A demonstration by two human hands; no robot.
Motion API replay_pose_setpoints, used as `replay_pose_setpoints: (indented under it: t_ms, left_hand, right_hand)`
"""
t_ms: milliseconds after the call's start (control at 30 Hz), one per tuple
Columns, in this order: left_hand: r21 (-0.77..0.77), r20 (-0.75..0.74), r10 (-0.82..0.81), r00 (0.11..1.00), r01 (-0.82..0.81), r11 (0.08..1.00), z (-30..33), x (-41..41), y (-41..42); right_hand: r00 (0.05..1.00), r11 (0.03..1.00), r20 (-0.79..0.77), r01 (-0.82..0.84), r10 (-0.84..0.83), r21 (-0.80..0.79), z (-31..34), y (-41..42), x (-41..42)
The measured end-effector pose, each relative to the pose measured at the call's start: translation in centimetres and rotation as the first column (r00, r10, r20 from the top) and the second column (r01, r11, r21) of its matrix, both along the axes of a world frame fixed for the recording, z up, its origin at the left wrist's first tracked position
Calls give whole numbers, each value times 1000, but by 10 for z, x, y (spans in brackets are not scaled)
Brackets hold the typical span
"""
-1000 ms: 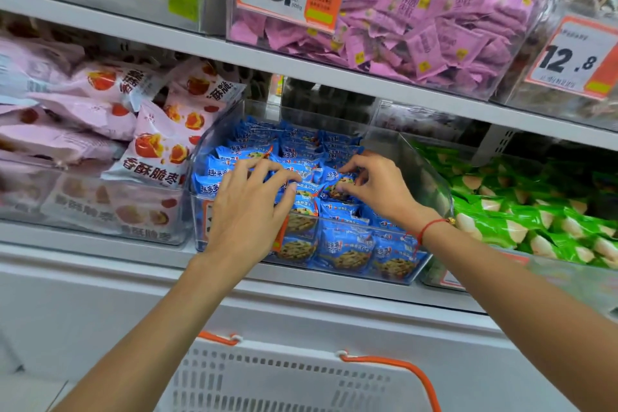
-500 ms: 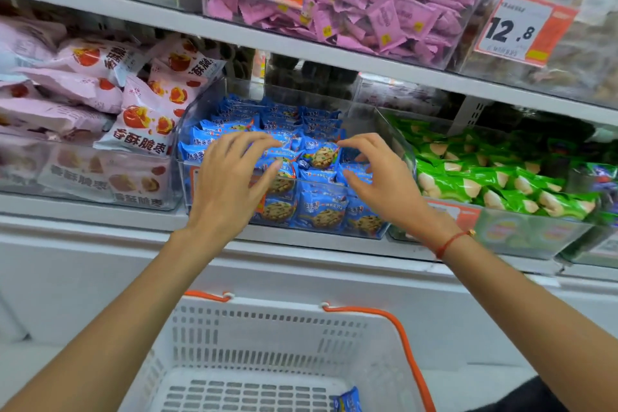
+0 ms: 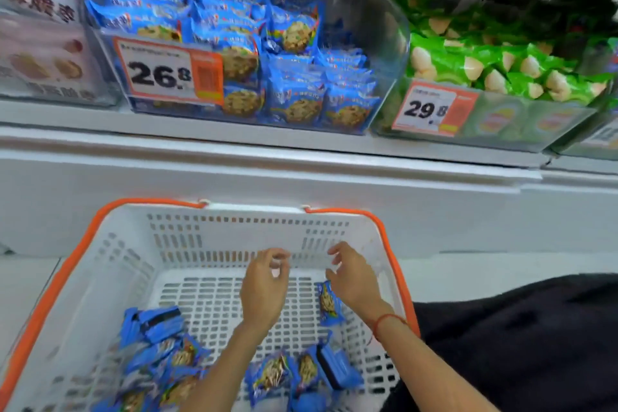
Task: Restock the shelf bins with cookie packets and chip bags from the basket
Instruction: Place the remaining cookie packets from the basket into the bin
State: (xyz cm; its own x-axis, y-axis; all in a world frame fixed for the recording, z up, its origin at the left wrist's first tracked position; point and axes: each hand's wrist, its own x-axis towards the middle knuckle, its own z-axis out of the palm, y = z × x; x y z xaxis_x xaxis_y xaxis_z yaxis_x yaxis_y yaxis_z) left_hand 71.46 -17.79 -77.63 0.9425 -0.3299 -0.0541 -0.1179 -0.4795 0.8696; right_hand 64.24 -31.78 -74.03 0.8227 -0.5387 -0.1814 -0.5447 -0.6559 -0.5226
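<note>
A white basket [image 3: 174, 237] with orange handles sits below the shelf. Several blue cookie packets [image 3: 157, 344] lie at its near end, and one packet [image 3: 327, 304] leans by the right wall. My left hand [image 3: 264, 284] hovers over the basket's middle with fingers loosely curled, holding nothing. My right hand [image 3: 351, 278] hangs beside it, just above the leaning packet, fingers relaxed and empty. On the shelf above, a clear bin [image 3: 354, 10] holds many of the same blue cookie packets [image 3: 294, 84] behind a 26.8 price tag [image 3: 167, 72].
A clear bin of green snack bags [image 3: 485, 67] with a 29.8 tag [image 3: 431, 109] stands right of the cookie bin. Pink bags [image 3: 40, 53] fill the bin at left. The white shelf ledge [image 3: 267, 150] juts out above the basket. Dark clothing [image 3: 518, 344] lies at lower right.
Both hands left the cookie bin and dropped down into the basket. The view tilted down, so the basket's inside and its packets now show.
</note>
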Motion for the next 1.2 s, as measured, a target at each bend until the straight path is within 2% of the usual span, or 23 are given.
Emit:
replay_pose_setpoints:
  t_ms: [67, 133, 233, 267, 333, 467, 533, 600, 700, 767, 833, 967, 1033, 1133, 1200]
  left_hand:
    - [70, -266, -113, 957, 136, 988, -32, -6, -3]
    - [46, -518, -158, 841, 211, 976, -55, -5, -10]
    - [27, -787, -60, 614, 132, 991, -64, -6, -26]
    - [39, -829, -22, 559, 97, 995, -69, -6, -33]
    - [58, -857, 4, 515, 89, 994, -76, -6, -47]
    - [52, -840, -89, 535, 243, 969, -87, -7, -70]
    - [40, -827, -131, 547, 289, 957, -87, -9, -80]
    - [53, -816, -145, 560, 322, 945, -93, -11, -87]
    - [56, -809, -127, 574, 291, 955, -100, -11, -88]
    - [43, -813, -108, 572, 243, 969, -96, -10, -84]
    - [8, -820, -104, 563, 194, 981, -88, -7, -77]
    - [-59, -841, -149, 520, 184, 981, -64, 9, -57]
    - [-97, -831, -183, 525, 187, 978, -47, 21, -43]
    - [-136, -781, -230, 581, 201, 970, -19, 45, -21]
    - [-166, -762, -287, 581, 253, 953, 5, 60, -8]
  right_hand:
    - [974, 995, -214, -88, 75, -52, -18, -4, -5]
    - [917, 974, -366, -205, 158, -92, -32, -9, -6]
    - [814, 924, -529, -357, 238, -134, -50, -14, -2]
    - [782, 893, -568, -416, 256, -171, -56, -17, 1]
    - [712, 791, -640, -555, 290, -259, -66, -24, 7]
    - [549, 509, -794, -778, 262, -370, -86, -34, 13]
    - [525, 490, -810, -796, 263, -357, -94, -36, 15]
    - [559, 584, -764, -753, 322, -304, -97, -35, 19]
    - [686, 826, -616, -555, 387, -100, -95, -38, 24]
    - [763, 907, -529, -419, 371, 33, -91, -42, 25]
    - [827, 948, -466, -289, 316, 130, -87, -47, 27]
    - [894, 949, -383, -123, 233, 290, -70, -52, 39]
    - [921, 929, -340, -60, 192, 365, -54, -52, 46]
    - [948, 835, -263, -4, 178, 550, -24, -47, 54]
    - [957, 770, -206, -25, 202, 637, 2, -41, 59]
